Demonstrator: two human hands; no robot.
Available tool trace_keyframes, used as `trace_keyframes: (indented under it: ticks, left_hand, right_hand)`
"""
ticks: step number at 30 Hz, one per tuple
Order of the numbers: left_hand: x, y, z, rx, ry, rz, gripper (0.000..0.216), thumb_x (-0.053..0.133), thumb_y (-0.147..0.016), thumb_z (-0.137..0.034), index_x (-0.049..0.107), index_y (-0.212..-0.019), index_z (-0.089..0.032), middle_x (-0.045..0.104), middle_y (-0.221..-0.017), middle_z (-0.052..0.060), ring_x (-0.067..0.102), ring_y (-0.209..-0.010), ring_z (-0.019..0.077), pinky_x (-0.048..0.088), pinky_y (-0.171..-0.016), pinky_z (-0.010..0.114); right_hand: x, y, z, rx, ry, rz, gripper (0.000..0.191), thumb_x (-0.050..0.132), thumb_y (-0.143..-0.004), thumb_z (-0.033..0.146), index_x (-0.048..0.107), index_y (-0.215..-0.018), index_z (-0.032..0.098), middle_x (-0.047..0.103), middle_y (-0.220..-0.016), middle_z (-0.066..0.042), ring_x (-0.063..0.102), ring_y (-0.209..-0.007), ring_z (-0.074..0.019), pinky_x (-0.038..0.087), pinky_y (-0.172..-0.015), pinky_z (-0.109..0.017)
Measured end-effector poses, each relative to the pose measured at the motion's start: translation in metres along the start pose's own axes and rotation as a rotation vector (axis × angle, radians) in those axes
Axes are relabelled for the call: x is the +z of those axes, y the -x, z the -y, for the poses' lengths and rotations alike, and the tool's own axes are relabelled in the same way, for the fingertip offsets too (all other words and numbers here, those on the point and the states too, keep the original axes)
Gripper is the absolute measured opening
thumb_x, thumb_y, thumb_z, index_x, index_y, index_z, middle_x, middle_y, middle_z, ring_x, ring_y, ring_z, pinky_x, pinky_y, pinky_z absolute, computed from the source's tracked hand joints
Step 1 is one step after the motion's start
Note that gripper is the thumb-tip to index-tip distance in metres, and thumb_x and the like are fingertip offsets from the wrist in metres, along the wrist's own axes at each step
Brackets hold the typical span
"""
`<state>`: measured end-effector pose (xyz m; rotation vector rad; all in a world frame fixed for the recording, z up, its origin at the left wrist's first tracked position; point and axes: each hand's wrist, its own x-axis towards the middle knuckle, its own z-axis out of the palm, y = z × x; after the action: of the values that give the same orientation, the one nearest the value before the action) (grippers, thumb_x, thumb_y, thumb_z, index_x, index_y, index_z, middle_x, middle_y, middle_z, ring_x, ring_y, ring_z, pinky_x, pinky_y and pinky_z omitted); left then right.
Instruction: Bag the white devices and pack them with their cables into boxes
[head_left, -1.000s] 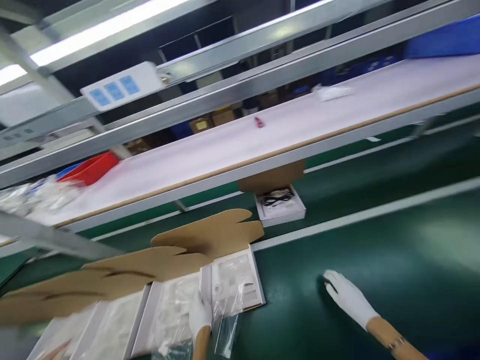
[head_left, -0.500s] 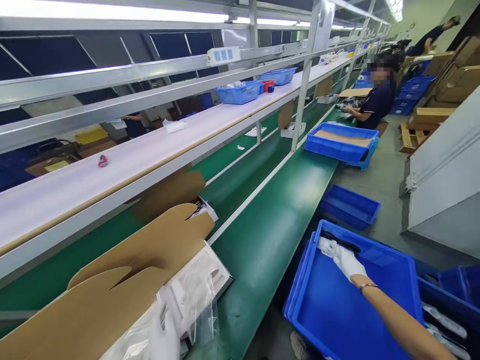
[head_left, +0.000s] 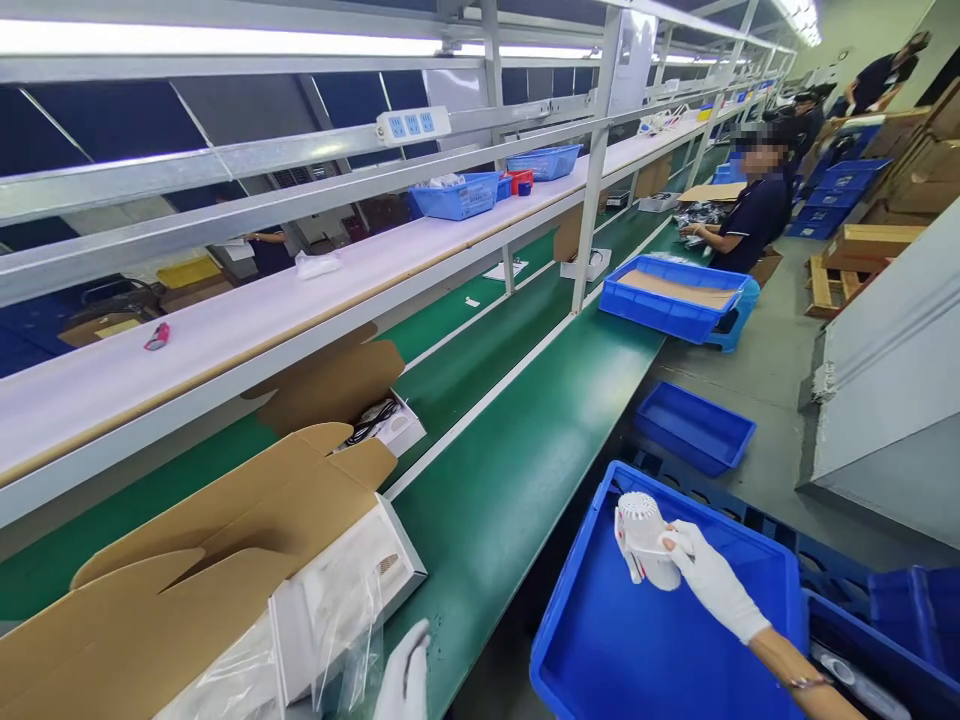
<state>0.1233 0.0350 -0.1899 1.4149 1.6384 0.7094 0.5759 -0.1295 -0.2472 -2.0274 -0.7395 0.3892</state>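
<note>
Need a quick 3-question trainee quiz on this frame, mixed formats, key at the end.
1. True or false: the right hand grips a white device above the blue bin.
2. Multiple choice: the left hand is nearest to A) the red item on the shelf, B) the open cardboard box with clear plastic bag, C) the power strip.
3. Fill in: the box rests on the ______ conveyor belt.

Key: 1 true; 2 B; 3 green.
</note>
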Motion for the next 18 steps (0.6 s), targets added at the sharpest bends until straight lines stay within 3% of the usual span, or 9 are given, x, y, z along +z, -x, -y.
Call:
trace_keyframes:
  ticks: [3,6,8,10,13,18]
  left_hand:
    - [0.016,0.017,-0.032,0.051,0.020,0.141,0.054,0.048,-0.091,-0.063,0.073,-0.119,-0.024,0.073,-0.132,0.008,0.064,-0.132,0.0321,0.045,-0.124,0.054]
    - [0.027,0.036,-0.062,0.124,0.029,0.240,0.058,0.045,-0.091,-0.065,0.075,-0.117,-0.023,0.073,-0.131,0.010,0.066,-0.128,0.0316,0.046,-0.123,0.056]
    - [0.029,0.048,-0.076,0.187,0.030,0.281,0.058,0.044,-0.091,-0.064,0.076,-0.114,-0.022,0.074,-0.128,0.011,0.067,-0.125,0.0317,0.048,-0.120,0.056]
    - [0.026,0.059,-0.083,0.243,0.039,0.305,0.055,0.045,-0.091,-0.062,0.078,-0.110,-0.022,0.075,-0.124,0.012,0.069,-0.122,0.0318,0.051,-0.117,0.055]
    - [0.015,0.072,-0.082,0.274,0.056,0.323,0.050,0.047,-0.091,-0.058,0.079,-0.107,-0.023,0.076,-0.122,0.011,0.070,-0.119,0.0313,0.053,-0.115,0.053]
    - [-0.010,0.088,-0.071,0.263,0.104,0.298,0.046,0.048,-0.094,-0.055,0.079,-0.107,-0.024,0.076,-0.123,0.011,0.069,-0.119,0.0312,0.052,-0.114,0.053]
  right_hand:
    - [-0.022,0.022,0.049,0.025,-0.220,-0.009,0.060,0.050,-0.086,0.081,0.064,-0.103,0.025,0.076,-0.100,-0.011,0.073,-0.090,-0.0286,0.062,-0.085,-0.045]
    - [-0.024,0.041,0.111,0.140,-0.705,-0.021,0.060,0.056,-0.084,0.085,0.067,-0.100,0.028,0.077,-0.105,-0.008,0.073,-0.090,-0.0279,0.063,-0.087,-0.044]
    - [-0.020,0.054,0.151,0.261,-1.019,0.133,0.060,0.069,-0.076,0.085,0.070,-0.096,0.029,0.079,-0.098,-0.006,0.073,-0.085,-0.0287,0.063,-0.088,-0.046]
    - [-0.014,0.068,0.187,0.345,-1.189,0.412,0.060,0.074,-0.074,0.083,0.074,-0.099,0.028,0.079,-0.091,-0.005,0.074,-0.081,-0.0281,0.063,-0.085,-0.047]
    - [-0.004,0.088,0.232,0.374,-1.293,0.680,0.061,0.077,-0.072,0.083,0.076,-0.099,0.028,0.080,-0.095,-0.005,0.076,-0.089,-0.0272,0.062,-0.090,-0.044]
    - [0.024,0.107,0.276,0.369,-1.183,0.820,0.069,0.063,-0.075,0.092,0.076,-0.095,0.028,0.079,-0.099,-0.010,0.075,-0.098,-0.0320,0.059,-0.096,-0.051]
